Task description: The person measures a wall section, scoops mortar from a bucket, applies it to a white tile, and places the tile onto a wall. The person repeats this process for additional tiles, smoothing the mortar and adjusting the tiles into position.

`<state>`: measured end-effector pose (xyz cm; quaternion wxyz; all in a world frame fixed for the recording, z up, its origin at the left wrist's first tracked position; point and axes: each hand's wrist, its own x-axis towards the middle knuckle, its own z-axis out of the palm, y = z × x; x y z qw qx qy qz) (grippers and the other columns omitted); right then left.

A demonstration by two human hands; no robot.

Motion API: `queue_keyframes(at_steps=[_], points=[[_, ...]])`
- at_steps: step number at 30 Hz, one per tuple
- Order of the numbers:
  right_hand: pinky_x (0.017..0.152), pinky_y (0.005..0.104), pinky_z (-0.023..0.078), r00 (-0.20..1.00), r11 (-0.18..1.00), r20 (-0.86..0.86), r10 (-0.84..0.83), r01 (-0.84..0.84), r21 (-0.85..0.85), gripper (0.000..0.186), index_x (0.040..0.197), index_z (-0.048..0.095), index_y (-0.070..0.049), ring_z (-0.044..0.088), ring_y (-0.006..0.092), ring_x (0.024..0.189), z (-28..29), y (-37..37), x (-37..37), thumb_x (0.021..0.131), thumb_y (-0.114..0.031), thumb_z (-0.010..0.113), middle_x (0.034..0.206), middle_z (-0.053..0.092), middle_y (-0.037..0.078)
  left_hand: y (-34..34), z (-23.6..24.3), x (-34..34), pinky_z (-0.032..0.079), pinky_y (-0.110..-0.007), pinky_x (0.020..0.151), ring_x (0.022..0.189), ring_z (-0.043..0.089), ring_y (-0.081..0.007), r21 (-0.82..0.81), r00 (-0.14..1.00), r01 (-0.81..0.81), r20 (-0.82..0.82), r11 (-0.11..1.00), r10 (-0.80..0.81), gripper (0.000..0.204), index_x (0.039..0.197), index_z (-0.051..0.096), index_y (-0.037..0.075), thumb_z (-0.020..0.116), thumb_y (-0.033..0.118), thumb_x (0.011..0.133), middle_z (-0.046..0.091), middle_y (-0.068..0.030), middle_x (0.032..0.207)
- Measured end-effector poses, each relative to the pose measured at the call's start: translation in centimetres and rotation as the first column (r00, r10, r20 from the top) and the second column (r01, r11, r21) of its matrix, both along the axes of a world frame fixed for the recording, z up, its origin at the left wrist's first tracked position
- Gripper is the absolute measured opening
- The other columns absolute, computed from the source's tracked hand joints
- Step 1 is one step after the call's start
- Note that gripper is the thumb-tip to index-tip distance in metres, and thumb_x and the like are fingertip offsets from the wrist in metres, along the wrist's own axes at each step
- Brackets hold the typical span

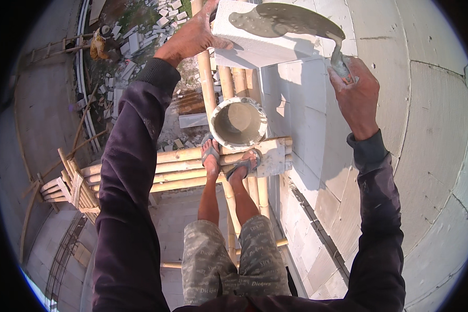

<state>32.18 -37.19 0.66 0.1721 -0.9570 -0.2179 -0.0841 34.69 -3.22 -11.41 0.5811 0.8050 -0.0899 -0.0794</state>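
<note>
My left hand (192,36) grips the near left corner of a pale aerated block (260,54) at the top of the view. My right hand (354,96) is closed round the handle of a trowel (286,21); its curved blade, coated in grey mortar, lies over the block's top face, and I cannot tell whether it touches. Below the block, a white bucket (239,122) with grey wet mix inside stands on the bamboo scaffold by my sandalled feet.
Bamboo scaffold poles (177,177) run under my feet beside a tall pale block wall (426,130) on the right. Far below are scattered block rubble (130,47) and long white pipes (80,67). At upper left, another person (98,44) is among bamboo poles.
</note>
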Motion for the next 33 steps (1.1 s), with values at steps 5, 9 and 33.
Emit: queue_keyframes(at_steps=[5,9,33], points=[[0.068,0.0382,0.05,0.997,0.991,0.028,-0.075,0.072,0.114,0.029,0.103,0.066,-0.002,0.062,0.0315,0.075,-1.4,-0.2,-1.3,0.078,-0.013,0.078,0.088,0.063,0.012,-0.4,0.2,0.2,0.038,-0.035,0.11,0.129,0.048,-0.0221,0.017,1.0,0.025,0.018,1.0,-0.025,0.1,0.147,0.035,0.011,0.091,0.016,0.065,0.054,-0.0077,0.137],[0.06,0.032,0.048,0.985,0.973,-0.049,-0.165,0.171,0.155,0.024,0.101,0.065,-0.001,0.06,0.0215,0.067,-2.7,-0.4,-3.1,0.081,-0.009,0.076,0.082,0.062,0.01,-0.5,0.1,-0.1,0.039,-0.034,0.11,0.128,0.049,-0.0184,0.089,0.999,0.026,0.032,0.996,-0.029,0.096,0.146,0.037,0.012,0.09,0.017,0.067,0.054,-0.0056,0.136],[0.098,0.0405,0.046,0.786,0.719,-0.575,-0.225,0.533,0.446,0.089,0.14,0.04,0.005,0.054,0.0321,0.119,-24.0,4.5,-9.2,0.07,-0.026,0.085,0.128,0.054,0.024,-1.0,1.0,-3.3,0.046,-0.037,0.104,0.121,0.056,-0.0238,0.186,0.991,0.02,0.125,0.982,-0.044,0.085,0.14,0.038,0.005,0.087,0.02,0.073,0.058,-0.0138,0.129]])
